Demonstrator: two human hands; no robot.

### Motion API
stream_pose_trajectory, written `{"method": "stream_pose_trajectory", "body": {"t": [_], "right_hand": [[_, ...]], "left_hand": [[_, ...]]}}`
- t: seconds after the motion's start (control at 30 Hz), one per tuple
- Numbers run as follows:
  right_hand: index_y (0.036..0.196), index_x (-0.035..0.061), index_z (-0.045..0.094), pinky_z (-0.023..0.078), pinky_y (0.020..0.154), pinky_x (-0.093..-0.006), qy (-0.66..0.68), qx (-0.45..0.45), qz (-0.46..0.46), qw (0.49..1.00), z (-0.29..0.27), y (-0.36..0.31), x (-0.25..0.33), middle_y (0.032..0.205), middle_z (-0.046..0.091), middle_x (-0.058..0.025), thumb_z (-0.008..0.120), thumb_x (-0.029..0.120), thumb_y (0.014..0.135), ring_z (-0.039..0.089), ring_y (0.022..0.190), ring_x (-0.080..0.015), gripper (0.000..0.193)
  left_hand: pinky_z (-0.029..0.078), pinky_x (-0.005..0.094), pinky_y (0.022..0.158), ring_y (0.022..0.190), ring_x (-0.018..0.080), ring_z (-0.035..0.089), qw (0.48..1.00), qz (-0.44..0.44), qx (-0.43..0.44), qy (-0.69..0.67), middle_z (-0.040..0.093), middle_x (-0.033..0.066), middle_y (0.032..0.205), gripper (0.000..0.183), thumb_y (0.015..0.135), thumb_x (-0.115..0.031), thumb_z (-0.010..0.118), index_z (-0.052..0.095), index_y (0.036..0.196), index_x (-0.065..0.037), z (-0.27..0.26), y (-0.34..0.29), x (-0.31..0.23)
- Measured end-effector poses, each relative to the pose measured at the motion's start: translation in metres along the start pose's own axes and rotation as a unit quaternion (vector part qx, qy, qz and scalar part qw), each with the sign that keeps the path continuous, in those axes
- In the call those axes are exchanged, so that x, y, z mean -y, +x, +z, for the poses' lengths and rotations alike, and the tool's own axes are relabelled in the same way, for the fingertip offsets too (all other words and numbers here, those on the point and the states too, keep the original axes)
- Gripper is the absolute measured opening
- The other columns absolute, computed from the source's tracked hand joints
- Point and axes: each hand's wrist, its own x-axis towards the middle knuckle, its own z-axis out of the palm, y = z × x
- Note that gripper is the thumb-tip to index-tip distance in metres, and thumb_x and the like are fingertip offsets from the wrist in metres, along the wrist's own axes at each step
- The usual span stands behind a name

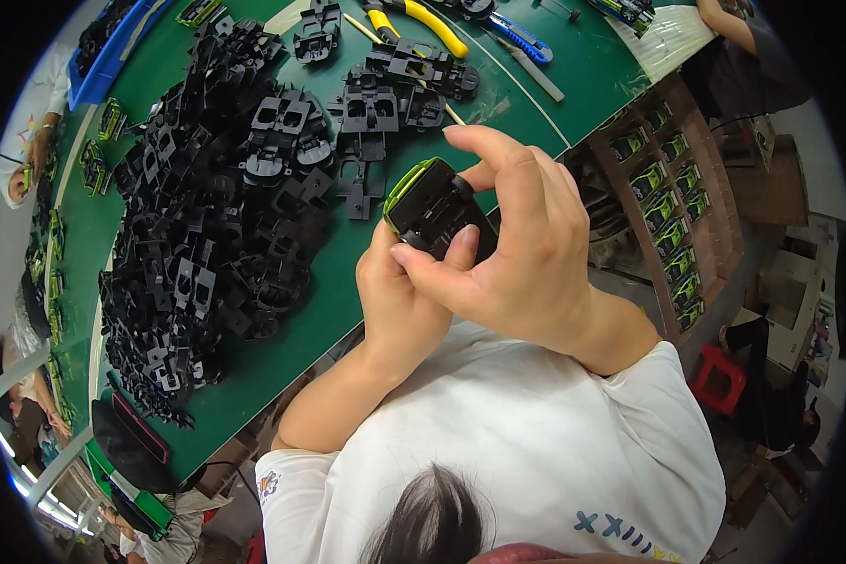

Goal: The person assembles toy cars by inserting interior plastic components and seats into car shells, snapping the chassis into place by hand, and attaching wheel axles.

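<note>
Above the table's near edge I hold a toy car with a bright green rim and a black underside turned up toward me. My left hand is closed around it from below and the left; its thumb lies on the underside. My right hand grips the car from the right, its thumb reaching across the near end and a finger at the far-right wheel. The index finger is raised and bent. Just left of the car lies a pile of black plastic chassis parts; some larger black parts sit beyond it.
On the green table lie yellow-handled pliers, a blue utility knife and a thin wooden stick. A blue bin stands far left. To the right, a cardboard tray holds several green toy cars. Other people sit around.
</note>
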Motion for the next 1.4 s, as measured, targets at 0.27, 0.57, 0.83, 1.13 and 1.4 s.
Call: {"method": "stream_pose_trajectory", "body": {"t": [0.27, 0.57, 0.83, 1.13, 1.4], "right_hand": [[0.126, 0.0063, 0.054, 0.047, 0.078, -0.0352, -0.003, -0.008, -0.027, 1.0, 0.003, 0.0, 0.0, 0.095, 0.064, -0.0059, 0.088, 0.026, 0.059, 0.061, 0.085, -0.0209, 0.078], [0.116, 0.0025, 0.067, 0.05, 0.076, -0.0271, 0.341, 0.229, 0.127, 0.903, -0.031, 0.025, -0.049, 0.1, 0.069, -0.0078, 0.076, 0.013, 0.08, 0.064, 0.092, -0.0145, 0.039], [0.101, -0.0017, 0.072, 0.055, 0.068, -0.0282, 0.335, 0.358, 0.152, 0.858, -0.036, 0.032, -0.052, 0.092, 0.071, -0.0101, 0.073, 0.014, 0.083, 0.067, 0.083, -0.0153, 0.024], [0.1, -0.0028, 0.072, 0.055, 0.065, -0.0274, 0.329, 0.339, 0.12, 0.873, -0.03, 0.028, -0.057, 0.086, 0.072, -0.0114, 0.075, 0.016, 0.08, 0.066, 0.073, -0.0156, 0.027], [0.097, -0.0037, 0.071, 0.053, 0.058, -0.026, 0.317, 0.298, 0.149, 0.888, -0.026, 0.018, -0.048, 0.083, 0.071, -0.012, 0.075, 0.013, 0.077, 0.065, 0.067, -0.0142, 0.026]], "left_hand": [[0.052, 0.0249, 0.069, 0.081, 0.0085, 0.062, 1.0, 0.011, -0.008, -0.007, 0.068, 0.0053, 0.096, 0.03, 0.09, -0.006, 0.07, 0.057, 0.116, 0.001, -0.003, 0.003, 0.004], [0.054, 0.0274, 0.083, 0.098, 0.0127, 0.064, 0.976, -0.081, 0.132, -0.152, 0.065, 0.0094, 0.112, 0.046, 0.087, -0.002, 0.068, 0.049, 0.129, 0.004, -0.013, -0.007, 0.003], [0.054, 0.0256, 0.076, 0.09, 0.0111, 0.064, 0.973, -0.113, 0.176, -0.097, 0.065, 0.0076, 0.105, 0.045, 0.089, -0.009, 0.071, 0.05, 0.127, 0.004, -0.013, -0.003, 0.0], [0.053, 0.0246, 0.074, 0.088, 0.0092, 0.063, 0.964, -0.137, 0.18, -0.138, 0.066, 0.0075, 0.102, 0.041, 0.091, -0.008, 0.068, 0.05, 0.126, 0.005, -0.011, -0.001, 0.0], [0.053, 0.0242, 0.073, 0.087, 0.0085, 0.062, 0.964, -0.149, 0.177, -0.13, 0.066, 0.0071, 0.101, 0.037, 0.092, -0.006, 0.067, 0.052, 0.124, 0.004, -0.013, -0.003, 0.0]]}}
